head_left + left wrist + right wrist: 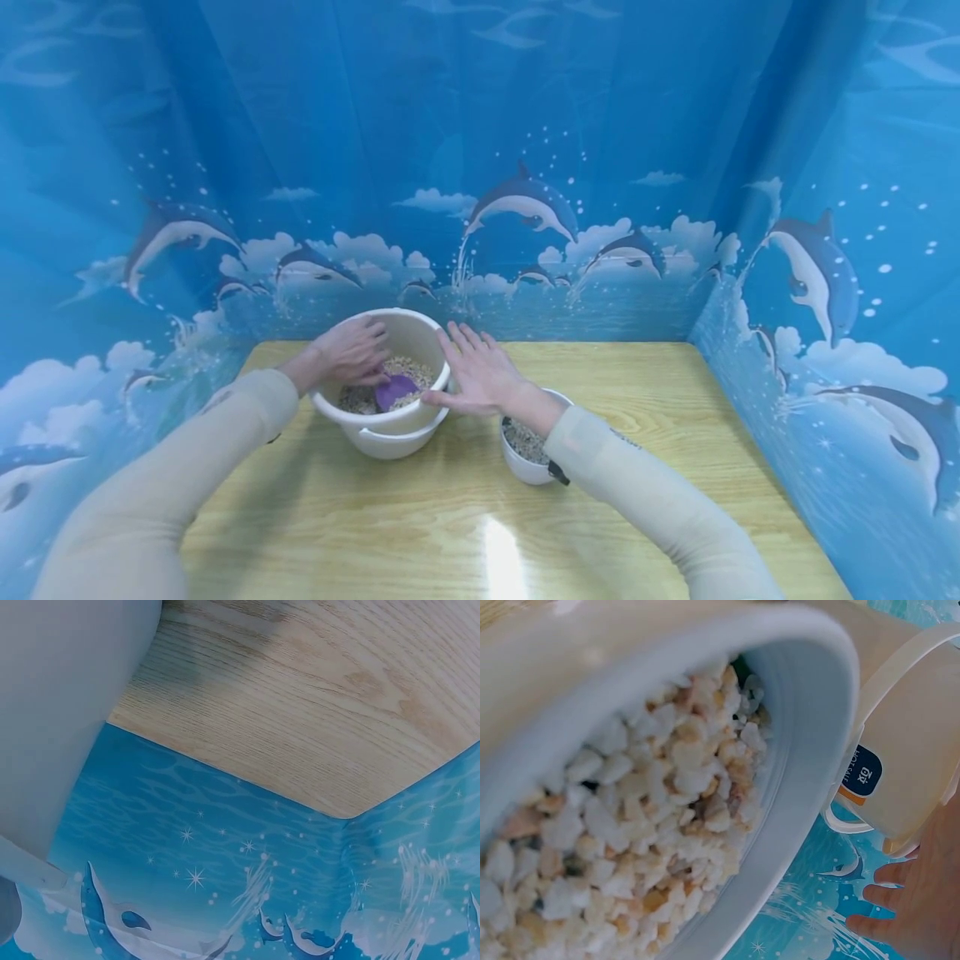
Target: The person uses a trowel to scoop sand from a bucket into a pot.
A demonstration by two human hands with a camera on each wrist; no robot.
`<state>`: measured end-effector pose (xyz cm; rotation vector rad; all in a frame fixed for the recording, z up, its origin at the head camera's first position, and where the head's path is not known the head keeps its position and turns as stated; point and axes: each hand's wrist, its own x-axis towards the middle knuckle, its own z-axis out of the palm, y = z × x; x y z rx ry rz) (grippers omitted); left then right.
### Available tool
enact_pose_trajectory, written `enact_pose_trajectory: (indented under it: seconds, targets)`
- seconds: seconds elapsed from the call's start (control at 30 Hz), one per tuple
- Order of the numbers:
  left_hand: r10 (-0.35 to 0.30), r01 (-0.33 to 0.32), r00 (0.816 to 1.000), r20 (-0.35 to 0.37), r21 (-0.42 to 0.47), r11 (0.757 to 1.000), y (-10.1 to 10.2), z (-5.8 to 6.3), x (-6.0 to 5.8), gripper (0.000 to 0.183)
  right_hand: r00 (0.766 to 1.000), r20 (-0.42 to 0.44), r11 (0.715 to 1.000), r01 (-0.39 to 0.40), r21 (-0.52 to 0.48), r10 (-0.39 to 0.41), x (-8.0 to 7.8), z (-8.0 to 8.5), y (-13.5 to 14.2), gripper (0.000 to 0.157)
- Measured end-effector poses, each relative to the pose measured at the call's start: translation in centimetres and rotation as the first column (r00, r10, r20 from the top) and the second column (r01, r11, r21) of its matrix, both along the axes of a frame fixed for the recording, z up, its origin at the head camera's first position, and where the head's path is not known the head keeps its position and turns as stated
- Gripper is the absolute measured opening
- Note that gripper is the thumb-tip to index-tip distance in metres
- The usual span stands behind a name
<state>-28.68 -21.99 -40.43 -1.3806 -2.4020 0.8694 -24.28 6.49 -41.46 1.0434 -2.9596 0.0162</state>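
My left hand [351, 350] reaches into a white bucket [384, 444], its curled fingers gripping a purple scoop [395, 392] that lies against the gravel [408, 368]. The scoop's handle is mostly hidden by the hand. At the bucket's right rim, my right hand [483, 373] has its fingers spread, with the thumb touching the rim. In the right wrist view, that hand [922, 900] appears beside the bucket [911, 761], which bears a dark label. The left wrist view does not show the left hand.
A smaller white bucket [527, 472], holding pale gravel [645, 802], stands under the right forearm. Both containers are on a wood-grain table [600, 383]. A blue dolphin-print curtain [420, 125] encloses the table's back and sides.
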Motion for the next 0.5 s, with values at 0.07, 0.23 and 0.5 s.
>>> enact_pose_trajectory:
  seconds: [0.07, 0.23, 0.5]
  targets:
    - [-0.005, 0.005, 1.000, 0.021, 0.014, 1.000, -0.01, 0.02, 0.03, 0.054, 1.000, 0.003, 1.000, 0.001, 0.002, -0.001, 0.03, 0.03, 0.00, 0.136]
    - [0.009, -0.010, 0.998, 0.054, 0.031, 0.999, 0.04, 0.14, -0.01, 0.051, 1.000, 0.003, 1.000, 0.002, -0.002, -0.002, 0.05, 0.07, -0.03, 0.135]
    - [0.047, -0.048, 0.996, 0.073, 0.017, 0.999, 0.03, 0.35, -0.11, 0.054, 1.000, 0.008, 1.000, 0.002, 0.001, -0.002, 0.07, 0.14, -0.03, 0.132]
